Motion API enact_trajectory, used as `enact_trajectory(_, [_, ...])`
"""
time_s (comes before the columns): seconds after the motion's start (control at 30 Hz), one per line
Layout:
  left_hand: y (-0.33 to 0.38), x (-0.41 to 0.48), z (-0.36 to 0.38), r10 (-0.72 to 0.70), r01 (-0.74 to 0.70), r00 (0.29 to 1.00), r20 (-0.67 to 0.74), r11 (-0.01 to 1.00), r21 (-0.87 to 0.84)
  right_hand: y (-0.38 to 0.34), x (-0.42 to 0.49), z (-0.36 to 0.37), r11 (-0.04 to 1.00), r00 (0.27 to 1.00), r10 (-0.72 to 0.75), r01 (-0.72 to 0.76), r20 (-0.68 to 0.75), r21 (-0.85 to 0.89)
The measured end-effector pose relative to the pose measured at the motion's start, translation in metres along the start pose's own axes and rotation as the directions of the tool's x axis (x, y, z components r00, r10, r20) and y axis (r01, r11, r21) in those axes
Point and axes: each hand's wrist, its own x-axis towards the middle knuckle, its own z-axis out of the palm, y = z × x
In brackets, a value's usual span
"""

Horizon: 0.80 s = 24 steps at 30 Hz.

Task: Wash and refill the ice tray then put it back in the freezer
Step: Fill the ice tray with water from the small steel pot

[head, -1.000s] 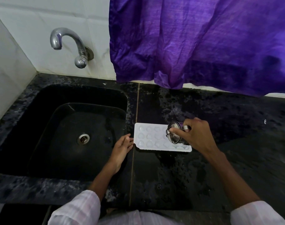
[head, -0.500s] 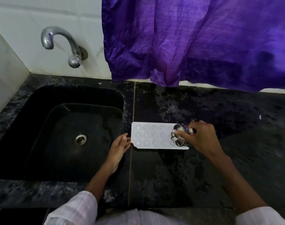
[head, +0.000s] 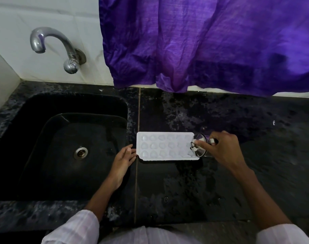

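While right hand [head: 224,148] grips tilted steel cup [head: 200,147] over ice tray [head: 164,147], left hand [head: 124,156] — fingers loosely extended — touches tray's edge.

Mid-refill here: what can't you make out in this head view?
- Water level in the tray cells: white on white, too faint.
- Steel jug contents and any stream: right hand covers it.
- Tray's right end: behind the jug.
- Freezer: out of frame.
- Left hand grip on the tray: unclear.

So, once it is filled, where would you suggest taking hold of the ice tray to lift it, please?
Probably by its two short ends, level. The ice tray lies flat and long on the counter; the left hand already touches the left end, while the right hand tilts a steel vessel over the right.
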Motion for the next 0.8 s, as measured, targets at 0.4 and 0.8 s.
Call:
enact_trajectory(0.4, [0.000,0.000,-0.001,0.010,-0.010,1.000,-0.002,1.000,0.013,0.013,0.000,-0.009,0.998,0.999,0.043,-0.043,0.003,-0.039])
enact_trajectory(0.8, [-0.003,0.001,-0.002,0.008,-0.008,1.000,-0.001,1.000,0.015,0.022,0.016,-0.004,0.999,0.999,0.047,-0.047,-0.007,-0.022])
